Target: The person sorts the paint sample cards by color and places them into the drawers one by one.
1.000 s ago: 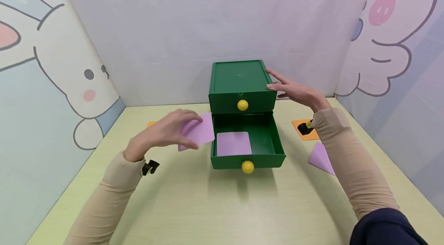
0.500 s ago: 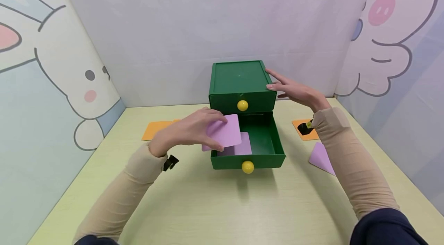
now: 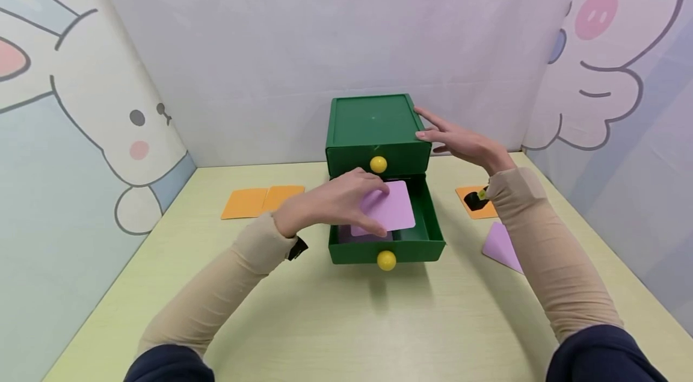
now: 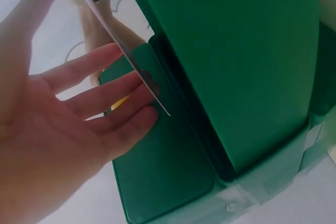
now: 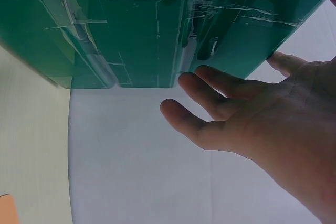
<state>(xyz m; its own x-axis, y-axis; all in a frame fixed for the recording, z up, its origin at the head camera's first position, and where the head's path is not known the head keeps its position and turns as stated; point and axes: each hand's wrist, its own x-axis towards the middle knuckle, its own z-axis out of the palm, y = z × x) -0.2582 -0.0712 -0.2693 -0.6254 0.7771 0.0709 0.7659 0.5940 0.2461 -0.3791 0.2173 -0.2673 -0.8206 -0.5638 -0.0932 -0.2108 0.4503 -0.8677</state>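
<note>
The pale green table carried a glossy green plastic two-drawer cabinet near its back edge, the lower drawer pulled out toward the front edge, each drawer with a round yellow knob. The left hand pinched a flat, thin lilac square card with rounded corners, held nearly level over the open drawer and mostly hiding another lilac card lying inside. The right hand lay with straight fingers against the cabinet's upper right side, gripping nothing. Toward the right edge, the sleeve cut off a lilac triangle and an orange card. Two orange cards lay toward the left edge.
</note>
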